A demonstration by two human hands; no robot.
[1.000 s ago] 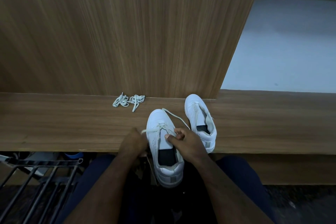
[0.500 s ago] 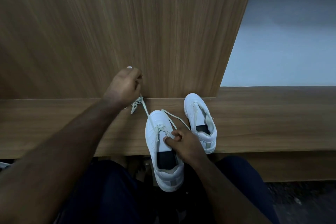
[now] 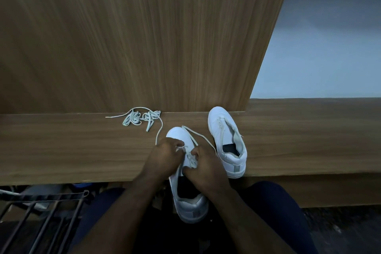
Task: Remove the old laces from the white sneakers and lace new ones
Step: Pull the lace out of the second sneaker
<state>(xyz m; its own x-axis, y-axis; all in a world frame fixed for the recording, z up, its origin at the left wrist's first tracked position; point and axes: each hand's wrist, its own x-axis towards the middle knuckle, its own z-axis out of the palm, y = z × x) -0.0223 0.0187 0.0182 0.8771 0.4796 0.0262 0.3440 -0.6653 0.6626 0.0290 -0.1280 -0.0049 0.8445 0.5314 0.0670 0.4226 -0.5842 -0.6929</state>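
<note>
Now both of our hands are back at the near sneaker [image 3: 188,198], low in the centre of the frame, its heel hanging off the surface [image 3: 82,150] edge. Our left hand [image 3: 165,156], which half a second ago reached up to the lace pile [image 3: 140,118], has returned, fingers curled and pinching a lace [image 3: 159,130] that trails toward the pile. Our right hand [image 3: 203,164] pinches the lacing at the eyelets. Further up right, the other sneaker [image 3: 226,140] stands laceless. Threading is likely resuming.
</note>
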